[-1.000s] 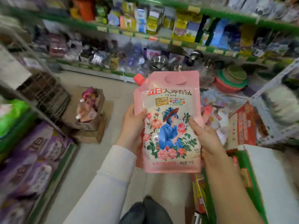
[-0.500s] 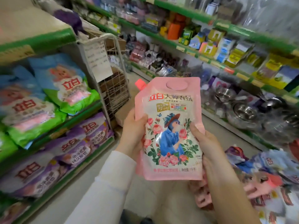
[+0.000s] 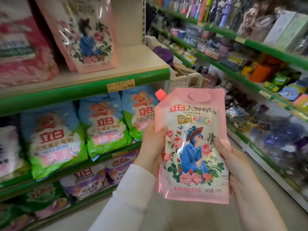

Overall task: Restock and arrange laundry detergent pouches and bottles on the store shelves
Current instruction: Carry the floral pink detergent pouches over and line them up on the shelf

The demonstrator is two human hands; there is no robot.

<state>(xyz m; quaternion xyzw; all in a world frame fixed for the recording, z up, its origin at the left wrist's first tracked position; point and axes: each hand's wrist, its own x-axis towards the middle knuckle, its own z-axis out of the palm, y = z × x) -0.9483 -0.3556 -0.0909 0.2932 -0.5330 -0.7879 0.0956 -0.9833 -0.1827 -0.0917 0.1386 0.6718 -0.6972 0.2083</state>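
Pouch [image 3: 191, 147] is sitting upright between both your hands, out in the aisle, label facing you, cap [image 3: 160, 94] at its upper left corner.

Head view, the only one:

- Your left hand [image 3: 152, 144] is clamping the pouch's left edge, thumb lying across the front. Your right hand [image 3: 233, 164] is gripping the right edge lower down, fingers wrapping round toward the front. Both are closed on the pouch, nothing else in either.
- Long axis is running near vertical, top tipping slightly left. No shelf is touching it.
- Target, as I'm judging it: the bare patch on the top shelf [image 3: 143, 60], just right of the matching pink pouch [image 3: 83, 34] already standing there. Same flower print, so that's the row.
- The relation that matters: that gap is lying up and to the left of your grip, well above the pouch's top edge. Your left hand is the nearer one to it.
- Shelf below is carrying blue-and-green bags [image 3: 100, 127], purple bags [image 3: 86, 180] under those. Wrong product, not your slot.
- Next move is looking like a lift up-left, keeping the pouch upright so it's landing on its base beside the pink one.
- Risk: soft pouch, could be slumping forward off the green shelf lip if you're setting it too near the edge.
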